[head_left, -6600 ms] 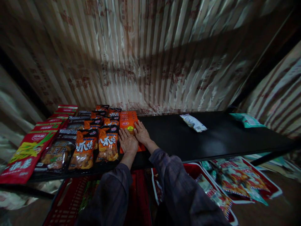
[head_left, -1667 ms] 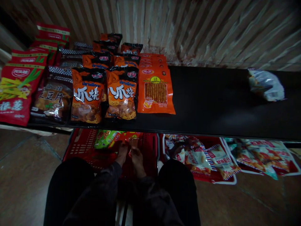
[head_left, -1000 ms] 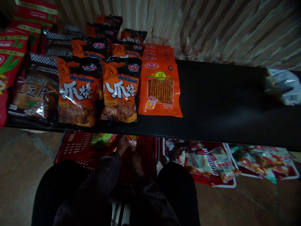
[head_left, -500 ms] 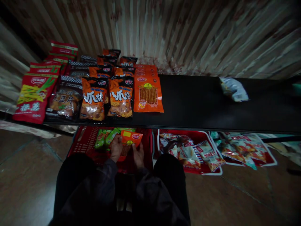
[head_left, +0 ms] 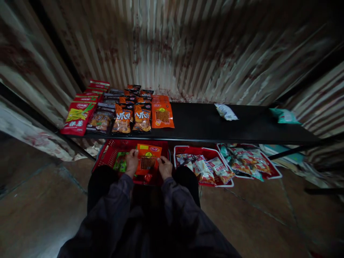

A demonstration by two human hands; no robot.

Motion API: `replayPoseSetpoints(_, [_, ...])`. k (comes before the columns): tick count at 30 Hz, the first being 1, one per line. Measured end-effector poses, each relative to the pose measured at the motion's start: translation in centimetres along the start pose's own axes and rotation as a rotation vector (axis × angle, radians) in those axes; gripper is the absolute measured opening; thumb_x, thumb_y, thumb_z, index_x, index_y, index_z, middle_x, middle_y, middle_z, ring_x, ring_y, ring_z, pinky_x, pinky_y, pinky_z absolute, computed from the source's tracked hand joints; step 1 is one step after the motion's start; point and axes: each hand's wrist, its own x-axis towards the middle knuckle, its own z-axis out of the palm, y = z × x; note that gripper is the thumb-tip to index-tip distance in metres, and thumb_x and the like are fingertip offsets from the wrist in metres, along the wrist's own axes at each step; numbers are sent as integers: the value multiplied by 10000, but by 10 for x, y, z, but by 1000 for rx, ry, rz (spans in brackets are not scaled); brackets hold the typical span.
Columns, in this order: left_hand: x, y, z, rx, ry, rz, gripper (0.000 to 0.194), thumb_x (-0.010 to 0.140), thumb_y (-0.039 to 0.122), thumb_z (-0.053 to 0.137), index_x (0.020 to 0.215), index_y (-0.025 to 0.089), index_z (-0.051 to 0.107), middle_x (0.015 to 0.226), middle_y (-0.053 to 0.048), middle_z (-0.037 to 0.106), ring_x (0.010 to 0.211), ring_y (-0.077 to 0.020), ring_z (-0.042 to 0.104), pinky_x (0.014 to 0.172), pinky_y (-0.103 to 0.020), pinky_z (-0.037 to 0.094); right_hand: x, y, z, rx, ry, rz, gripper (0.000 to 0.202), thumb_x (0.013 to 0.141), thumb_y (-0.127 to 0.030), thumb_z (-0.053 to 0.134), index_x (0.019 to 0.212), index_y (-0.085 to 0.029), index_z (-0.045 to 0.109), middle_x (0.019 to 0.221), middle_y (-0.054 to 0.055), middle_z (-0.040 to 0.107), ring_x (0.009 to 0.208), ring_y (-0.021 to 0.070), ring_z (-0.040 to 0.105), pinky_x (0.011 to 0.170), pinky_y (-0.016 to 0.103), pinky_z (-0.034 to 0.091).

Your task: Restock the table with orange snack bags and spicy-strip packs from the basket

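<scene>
An orange snack packet [head_left: 148,161] is stretched between my hands over the red basket [head_left: 109,148] below the shelf. My left hand [head_left: 131,162] pinches its left edge, and my right hand [head_left: 165,167] pinches the right edge. Its printed front with a see-through window faces up. Green packets [head_left: 120,162] lie in the basket left of it. On the shelf above, similar orange packets [head_left: 162,116] stand beside orange and black bags [head_left: 142,117].
The black shelf [head_left: 193,123] also carries red bags [head_left: 77,116], dark bags [head_left: 100,120], a white packet [head_left: 226,112] and a teal packet [head_left: 285,116]. Two baskets of packets [head_left: 203,170] [head_left: 248,161] are beneath it, right of my knees.
The view has shifted, showing more of the shelf's right side. The orange packet, tilted and partly covered by my fingers before, is now spread flat, with my hands further apart at its edges.
</scene>
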Motion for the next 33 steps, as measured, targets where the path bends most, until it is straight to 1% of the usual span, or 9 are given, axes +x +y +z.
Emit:
replayPoseSetpoints(2, [-3,5,-7,-1,14,39,169,760,345,517,686,199,560,613,24,564,581,-123,538,544,-220,449,-2,-11,-4,-104,-6,-64,255,653,-395,602,785,-212,722,862,49,730,852,228,639,836,330,469])
replayPoseSetpoints(5, [-7,13,-12,-18,32,89,178,762,357,516,686,203,561,595,32,552,555,-121,527,526,-214,425,-4,-24,-8,-253,-40,-191,283,714,-390,544,826,-202,723,916,77,726,874,232,650,841,337,477])
replayPoseSetpoints(8, [-10,23,-13,-48,37,129,179,767,357,507,690,201,552,596,39,540,506,-107,497,495,-206,400,-3,-35,-9,-261,-41,-292,302,757,-401,510,851,-192,707,922,85,718,870,215,641,829,322,475])
replayPoseSetpoints(12, [-12,36,-12,-94,41,172,144,743,325,548,682,195,558,621,32,559,518,-99,492,514,-203,402,-2,-51,-12,-246,-64,-329,319,756,-465,543,886,-200,664,840,53,709,741,187,621,729,296,476])
replayPoseSetpoints(17, [-16,47,-11,-175,22,175,183,699,350,602,643,191,532,590,43,536,503,-93,485,503,-204,406,-4,-64,-22,-341,-47,-349,348,760,-515,514,703,-202,653,677,22,684,618,172,581,634,271,441])
replayPoseSetpoints(20, [-14,46,-12,-221,5,149,214,675,366,624,622,192,511,569,52,523,483,-87,482,490,-203,401,-6,-70,-26,-343,-42,-337,386,782,-522,475,736,-207,693,714,36,711,653,191,608,646,279,446])
replayPoseSetpoints(25, [-10,36,-17,-230,28,75,249,641,381,659,588,187,513,512,66,488,416,-73,433,454,-203,353,-7,-86,-30,-325,44,-308,395,787,-480,484,931,-210,733,940,88,734,837,247,655,736,317,465])
replayPoseSetpoints(30, [-10,21,-21,-236,31,-21,249,619,338,676,538,190,494,468,69,447,421,-85,415,473,-221,371,-4,-102,-35,-270,31,-319,406,776,-494,482,893,-198,734,900,83,737,800,248,650,712,318,464])
replayPoseSetpoints(33, [-10,20,-21,-257,-34,-66,239,607,360,705,570,188,542,530,33,535,519,-122,517,558,-252,433,-1,-108,-38,-206,21,-342,437,766,-531,486,831,-173,728,833,78,730,744,237,631,678,310,456])
